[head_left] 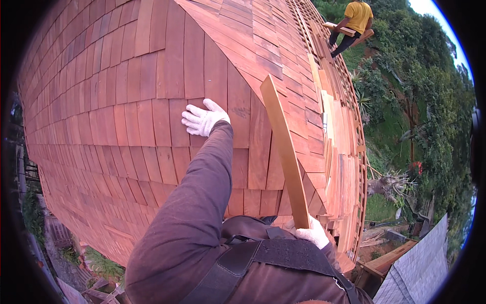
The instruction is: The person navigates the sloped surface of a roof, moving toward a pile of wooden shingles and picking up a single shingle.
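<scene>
My left hand point(202, 119), in a white work glove, lies flat with spread fingers on the reddish-brown wooden shingles point(147, 76) of a sloping roof. Near my body on the right, my right hand point(313, 233), also gloved in white, grips the lower end of a long wooden board point(286, 147). The board is light brown and narrow, and it stands up and away from me, tilted toward the left at its far end. It passes in front of the roof's hip line. Part of my right hand is hidden behind the board's end.
Loose boards point(329, 121) lie along the right slope beside open battens point(360, 147). Farther off, a person in a yellow shirt point(358, 17) stands near the roof's edge, carrying wood. Beyond the edge are trees point(420, 101) and, lower right, a grey roof point(415, 266). A dark strap crosses my body.
</scene>
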Demonstrator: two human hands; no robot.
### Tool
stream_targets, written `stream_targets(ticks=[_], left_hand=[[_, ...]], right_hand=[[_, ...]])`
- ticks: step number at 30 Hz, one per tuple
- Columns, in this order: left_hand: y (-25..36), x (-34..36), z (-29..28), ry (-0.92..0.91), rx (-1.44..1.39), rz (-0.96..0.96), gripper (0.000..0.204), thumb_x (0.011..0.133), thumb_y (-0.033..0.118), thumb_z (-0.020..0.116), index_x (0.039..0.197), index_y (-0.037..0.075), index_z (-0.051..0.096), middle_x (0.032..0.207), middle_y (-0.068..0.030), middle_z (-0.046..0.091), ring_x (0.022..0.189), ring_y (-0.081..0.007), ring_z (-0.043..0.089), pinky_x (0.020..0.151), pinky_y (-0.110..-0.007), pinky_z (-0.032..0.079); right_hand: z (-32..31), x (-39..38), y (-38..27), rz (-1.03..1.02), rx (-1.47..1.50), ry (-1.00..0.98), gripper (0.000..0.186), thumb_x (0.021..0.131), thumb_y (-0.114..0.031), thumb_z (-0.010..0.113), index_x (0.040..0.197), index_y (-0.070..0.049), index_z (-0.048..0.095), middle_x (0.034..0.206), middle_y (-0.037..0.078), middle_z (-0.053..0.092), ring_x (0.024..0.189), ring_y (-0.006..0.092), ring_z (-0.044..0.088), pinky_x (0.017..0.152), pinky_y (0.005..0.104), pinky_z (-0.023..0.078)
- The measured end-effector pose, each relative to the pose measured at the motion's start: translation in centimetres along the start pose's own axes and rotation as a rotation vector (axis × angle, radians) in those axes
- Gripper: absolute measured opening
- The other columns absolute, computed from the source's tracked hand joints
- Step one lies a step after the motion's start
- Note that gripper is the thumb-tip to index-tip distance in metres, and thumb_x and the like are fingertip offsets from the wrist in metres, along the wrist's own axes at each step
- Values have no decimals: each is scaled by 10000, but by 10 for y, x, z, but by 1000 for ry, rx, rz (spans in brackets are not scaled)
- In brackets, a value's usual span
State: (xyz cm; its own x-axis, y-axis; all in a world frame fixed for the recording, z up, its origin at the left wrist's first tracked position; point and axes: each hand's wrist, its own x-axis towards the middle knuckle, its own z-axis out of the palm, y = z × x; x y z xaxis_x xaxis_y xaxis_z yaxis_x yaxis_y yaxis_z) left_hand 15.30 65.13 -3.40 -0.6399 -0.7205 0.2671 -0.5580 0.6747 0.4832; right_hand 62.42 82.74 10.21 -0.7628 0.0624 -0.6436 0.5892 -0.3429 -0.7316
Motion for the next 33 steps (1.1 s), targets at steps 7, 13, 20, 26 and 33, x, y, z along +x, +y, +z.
stream_targets(ticks=[7, 13, 20, 26, 33], left_hand=[[1, -1, 1, 28, -2, 11, 774, 1106, 628, 491, 1659, 89, 444, 1729, -223, 390, 1621, -445, 328, 1282, -651, 286], [-9, 3, 3, 26, 7, -2, 779, 1103, 626, 499, 1666, 92, 435, 1730, -219, 389, 1625, -445, 324, 1286, -648, 283], [-9, 1, 3, 53, -8, 38, 766, 1097, 615, 522, 1646, 86, 448, 1712, -234, 402, 1605, -467, 342, 1263, -665, 305], [0, -1, -1, 2, -31, 41, 776, 1085, 591, 552, 1634, 52, 450, 1710, -254, 402, 1612, -483, 327, 1273, -667, 289], [0, -4, 0, 25, -75, 29, 766, 1093, 592, 539, 1637, 59, 464, 1737, -250, 357, 1626, -474, 302, 1283, -679, 262]], right_hand=[[5, 14, 8, 50, -48, 63, 538, 799, -150, 853, 1283, 13, 684, 1063, 46, 717, 930, 133, 673, 859, 308, 559], [-1, 8, 4, 33, 5, -65, 474, 835, -61, 787, 1288, 27, 679, 1071, 63, 728, 931, 151, 690, 855, 303, 561], [-6, 28, -7, -61, 65, -63, 568, 892, -202, 874, 1342, 47, 635, 1137, 178, 753, 894, 255, 767, 792, 398, 635], [19, 90, -88, -244, -102, 24, 583, 924, 33, 645, 1505, 14, 597, 1311, 48, 722, 1160, 148, 675, 1044, 331, 544], [20, 189, -188, -600, -552, 309, 839, 857, 31, 644, 1675, -19, 461, 1583, 157, 624, 1454, 227, 582, 1194, 315, 452]])
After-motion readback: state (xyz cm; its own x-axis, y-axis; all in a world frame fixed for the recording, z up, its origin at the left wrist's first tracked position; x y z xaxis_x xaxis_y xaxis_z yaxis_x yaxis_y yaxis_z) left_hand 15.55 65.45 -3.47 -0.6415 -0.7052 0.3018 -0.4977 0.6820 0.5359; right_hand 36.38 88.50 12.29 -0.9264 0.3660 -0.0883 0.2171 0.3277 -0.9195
